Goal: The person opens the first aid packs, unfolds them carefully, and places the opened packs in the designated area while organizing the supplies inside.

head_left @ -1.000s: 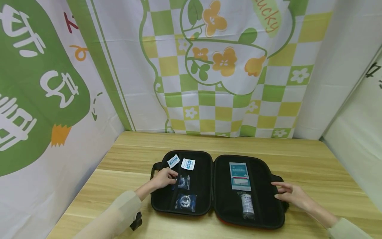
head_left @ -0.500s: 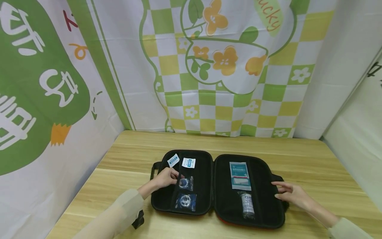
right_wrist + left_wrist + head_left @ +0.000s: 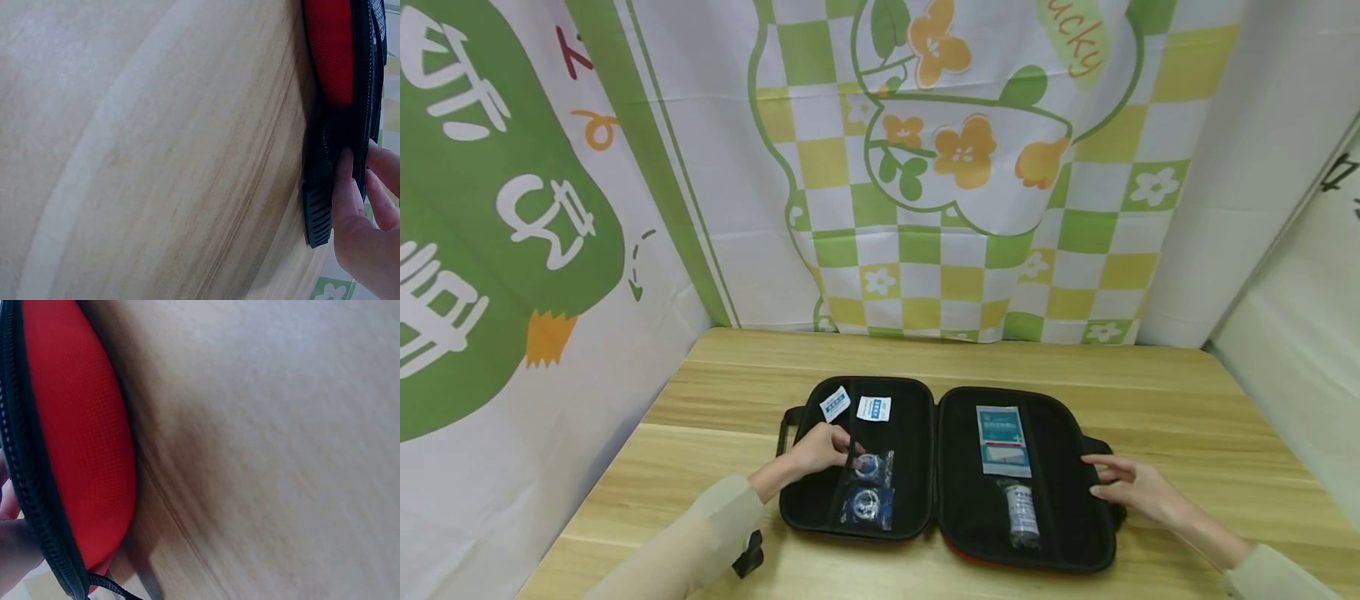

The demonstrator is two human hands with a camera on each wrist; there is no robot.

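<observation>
A zip case (image 3: 917, 450), black inside and red outside, lies spread wide on the table. My left hand (image 3: 822, 450) reaches over its left half and pinches a small clear-and-blue packet (image 3: 871, 468) with a pale ring-shaped roll inside, by the elastic strap (image 3: 842, 492). Just below is a similar packet (image 3: 867, 505), which it overlaps in the head view. Only part of the left fingers (image 3: 12, 550) shows behind the zip edge in the left wrist view. My right hand (image 3: 1138, 492) grips the case's right rim near the handle (image 3: 317, 212), thumb and fingers on either side.
Two small white-and-blue sachets (image 3: 874, 408) lie at the top of the left half. The right half holds a teal dressing packet (image 3: 1003, 442) and a wrapped bandage roll (image 3: 1022, 515). Printed cloth (image 3: 955, 283) hangs behind the wooden table (image 3: 715, 400).
My left hand has shifted slightly right, and the upper packet has moved right and a little down towards the lower one. The right hand has stayed on the rim.
</observation>
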